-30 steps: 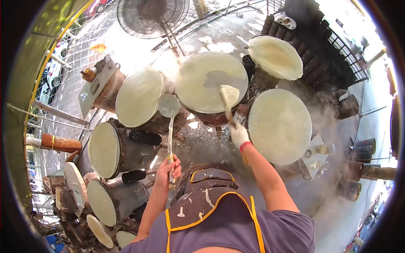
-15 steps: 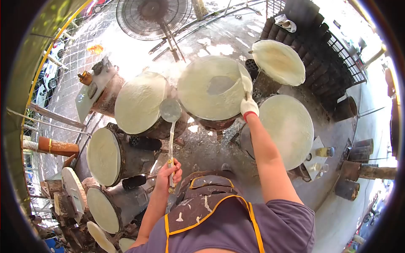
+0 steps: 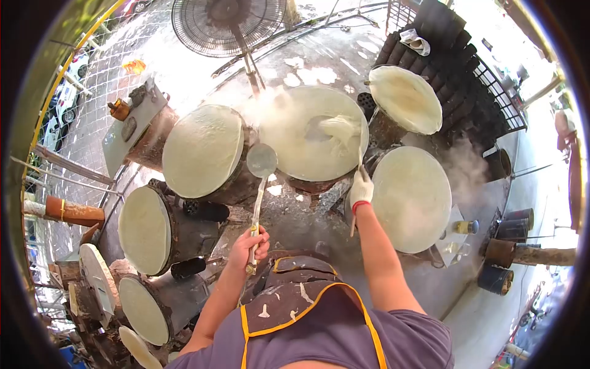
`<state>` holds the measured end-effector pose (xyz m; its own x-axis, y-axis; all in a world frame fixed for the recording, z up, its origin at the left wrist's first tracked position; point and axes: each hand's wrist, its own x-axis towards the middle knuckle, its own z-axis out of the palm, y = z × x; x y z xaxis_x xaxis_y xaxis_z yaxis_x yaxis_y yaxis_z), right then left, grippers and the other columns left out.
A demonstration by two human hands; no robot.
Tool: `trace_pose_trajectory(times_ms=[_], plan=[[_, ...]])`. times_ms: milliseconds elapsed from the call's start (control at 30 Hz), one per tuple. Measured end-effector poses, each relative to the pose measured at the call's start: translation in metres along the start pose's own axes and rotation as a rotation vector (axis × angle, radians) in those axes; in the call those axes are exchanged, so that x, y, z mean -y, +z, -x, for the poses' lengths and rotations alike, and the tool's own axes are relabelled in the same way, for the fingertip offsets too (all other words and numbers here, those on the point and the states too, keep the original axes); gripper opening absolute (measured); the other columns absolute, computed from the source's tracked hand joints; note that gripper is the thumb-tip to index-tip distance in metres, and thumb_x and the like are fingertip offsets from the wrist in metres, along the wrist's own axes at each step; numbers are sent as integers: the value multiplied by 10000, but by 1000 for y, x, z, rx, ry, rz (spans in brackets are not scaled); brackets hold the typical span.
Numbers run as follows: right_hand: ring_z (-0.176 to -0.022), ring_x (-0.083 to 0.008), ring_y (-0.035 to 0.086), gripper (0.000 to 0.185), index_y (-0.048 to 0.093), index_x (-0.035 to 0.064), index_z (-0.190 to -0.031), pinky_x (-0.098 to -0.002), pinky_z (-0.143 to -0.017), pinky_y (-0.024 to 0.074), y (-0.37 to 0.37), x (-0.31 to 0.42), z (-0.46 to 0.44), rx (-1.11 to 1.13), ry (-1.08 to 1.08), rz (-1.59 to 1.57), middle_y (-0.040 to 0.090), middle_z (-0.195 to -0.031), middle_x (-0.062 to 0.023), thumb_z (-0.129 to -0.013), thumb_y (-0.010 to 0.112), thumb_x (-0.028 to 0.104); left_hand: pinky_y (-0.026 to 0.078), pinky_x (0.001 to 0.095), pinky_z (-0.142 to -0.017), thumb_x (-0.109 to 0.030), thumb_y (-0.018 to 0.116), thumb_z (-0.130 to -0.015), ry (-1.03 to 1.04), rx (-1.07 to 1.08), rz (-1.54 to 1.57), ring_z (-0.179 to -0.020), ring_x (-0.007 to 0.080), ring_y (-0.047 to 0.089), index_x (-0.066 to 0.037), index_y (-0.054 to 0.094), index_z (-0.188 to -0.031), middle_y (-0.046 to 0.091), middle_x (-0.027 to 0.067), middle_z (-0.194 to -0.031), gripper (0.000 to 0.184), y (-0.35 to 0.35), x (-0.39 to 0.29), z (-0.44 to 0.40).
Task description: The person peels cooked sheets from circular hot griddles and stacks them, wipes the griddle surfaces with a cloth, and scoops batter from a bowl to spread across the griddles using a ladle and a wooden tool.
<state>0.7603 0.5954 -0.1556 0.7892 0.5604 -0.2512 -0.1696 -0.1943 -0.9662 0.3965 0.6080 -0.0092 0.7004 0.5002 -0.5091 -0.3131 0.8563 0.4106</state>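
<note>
My left hand (image 3: 251, 247) is closed round the yellow-taped handle of a long ladle. Its round bowl (image 3: 262, 160), smeared with pale batter, hangs between two pans. My right hand (image 3: 361, 190), in a white glove with a red cuff, is closed on a thin stick (image 3: 353, 226) whose upper end reaches the right edge of the middle round pan (image 3: 289, 141). Pale batter coats this pan around a bare greyish patch, and a thick whitish fold or smear (image 3: 342, 128) lies beside the patch. To the right is another coated pan (image 3: 413, 200); to the left, one more (image 3: 203, 150).
More batter-coated pans (image 3: 145, 230) stand on stoves at left. A round tilted pan (image 3: 405, 99) sits at upper right, before stacked dark cylinders (image 3: 442, 37). A large fan (image 3: 227, 24) stands at the back. Jars (image 3: 466, 227) rest on a small right-hand stand. Steam drifts over the pans.
My right hand has drawn down, away from the middle pan's edge, and the stick shows below it. The whitish fold lies further into the pan. The ladle has shifted slightly right; more steam shows.
</note>
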Motion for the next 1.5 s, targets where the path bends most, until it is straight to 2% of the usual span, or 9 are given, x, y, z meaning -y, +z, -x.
trace_pose_trajectory(times_ms=[367, 533, 600, 767, 933, 1033, 1267, 1433, 1500], plan=[[-990, -227, 630, 330, 616, 55, -1167, -306, -857, 452, -16, 24, -31, 192, -90, 377, 664, -1050, -172, -874, 549, 192, 325, 210, -399, -70, 459, -913, -48, -145, -73, -503, 89, 405, -53, 466, -1052, 469, 53, -773, 140, 28, 32, -16], [-472, -69, 407, 307, 639, 59, -1151, -234, -440, 321, -16, 58, -55, 387, 114, 113, 511, -584, 38, -884, 543, 176, 313, 216, -364, -107, 472, -927, -71, -258, -97, -449, 78, 387, -60, 466, -1004, 442, 24, -686, 90, 27, 31, -24], [-486, -67, 412, 310, 636, 53, -1151, -232, -441, 316, -5, 62, -64, 165, 127, -41, 524, -606, 38, -879, 551, 172, 319, 227, -348, -112, 491, -922, -64, -296, -155, -432, 78, 391, -53, 451, -963, 431, 23, -657, 82, 33, 25, -32], [-429, -72, 382, 320, 631, 75, -1150, -243, -384, 279, -39, 61, -4, 582, 323, 164, 512, -605, 9, -874, 569, 224, 323, 255, -329, -126, 532, -891, 19, -347, -476, -392, 94, 392, -57, 435, -914, 427, 16, -607, 121, 43, 10, -74], [-407, -90, 382, 241, 588, 91, -1034, -247, -372, 284, -44, 13, 75, 64, 505, -300, 487, -630, 11, -875, 575, 272, 343, 284, -330, -128, 523, -876, 149, -467, -813, -374, 126, 442, -43, 435, -905, 472, 42, -573, 126, 52, 30, -121], [-417, -91, 390, 198, 572, 104, -1014, -240, -362, 284, 0, 5, 106, 378, 553, -220, 461, -612, -5, -892, 561, 260, 342, 285, -333, -134, 526, -876, 146, -506, -874, -385, 127, 460, -46, 436, -901, 486, 49, -581, 129, 61, 55, -141], [-458, -48, 414, 378, 544, 96, -1266, -217, -401, 331, -24, 45, 75, 136, 275, -275, 537, -659, 15, -905, 552, 209, 301, 200, -348, -92, 475, -930, 109, -53, -158, -414, 55, 356, -30, 484, -1008, 402, -5, -649, 100, 70, 0, -38], [-539, -17, 421, 340, 584, 76, -1230, -181, -489, 348, 3, -19, 50, 509, -156, 286, 559, -727, 47, -898, 561, 150, 306, 192, -349, -108, 458, -939, 85, -68, 34, -445, 43, 366, -12, 471, -1042, 413, 4, -689, 142, 81, -6, -23], [-680, -35, 478, 376, 556, 23, -1246, -190, -600, 408, 19, 31, 80, 691, 174, 331, 617, -859, 3, -886, 559, 130, 330, 190, -368, -101, 476, -928, 52, -86, 127, -467, 44, 387, -22, 466, -1006, 420, -2, -685, 112, 71, -13, -3]])
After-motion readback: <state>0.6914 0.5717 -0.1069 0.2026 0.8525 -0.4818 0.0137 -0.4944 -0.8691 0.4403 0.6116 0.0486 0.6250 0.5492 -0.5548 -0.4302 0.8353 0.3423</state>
